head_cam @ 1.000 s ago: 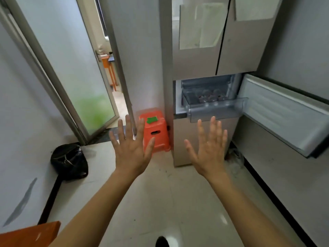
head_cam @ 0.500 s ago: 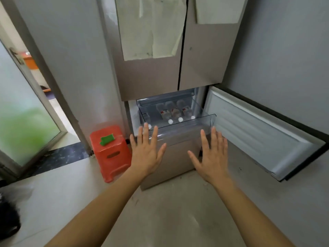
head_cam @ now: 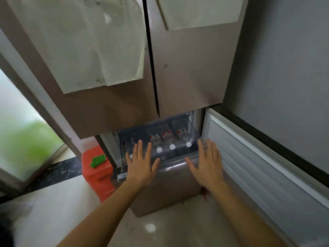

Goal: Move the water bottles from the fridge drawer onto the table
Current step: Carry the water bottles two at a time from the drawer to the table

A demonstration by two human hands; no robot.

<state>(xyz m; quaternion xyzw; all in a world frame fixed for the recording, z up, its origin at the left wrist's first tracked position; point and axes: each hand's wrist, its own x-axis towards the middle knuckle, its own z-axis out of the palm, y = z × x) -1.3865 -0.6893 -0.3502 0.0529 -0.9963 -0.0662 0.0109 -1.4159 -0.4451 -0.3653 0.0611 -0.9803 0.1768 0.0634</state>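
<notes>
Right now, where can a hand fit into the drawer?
The drawer is open on top. Bottles crowd it side by side, with only narrow slits between. The left hand and right hand hover empty at the front.

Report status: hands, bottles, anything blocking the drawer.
Left hand and right hand open, empty, spread before the clear drawer. Water bottles lying inside, caps toward camera, none picked. Fridge door open at right; nothing blocking.

grey wall (head_cam: 284,50), pale floor (head_cam: 53,211), orange stool (head_cam: 97,177)
</notes>
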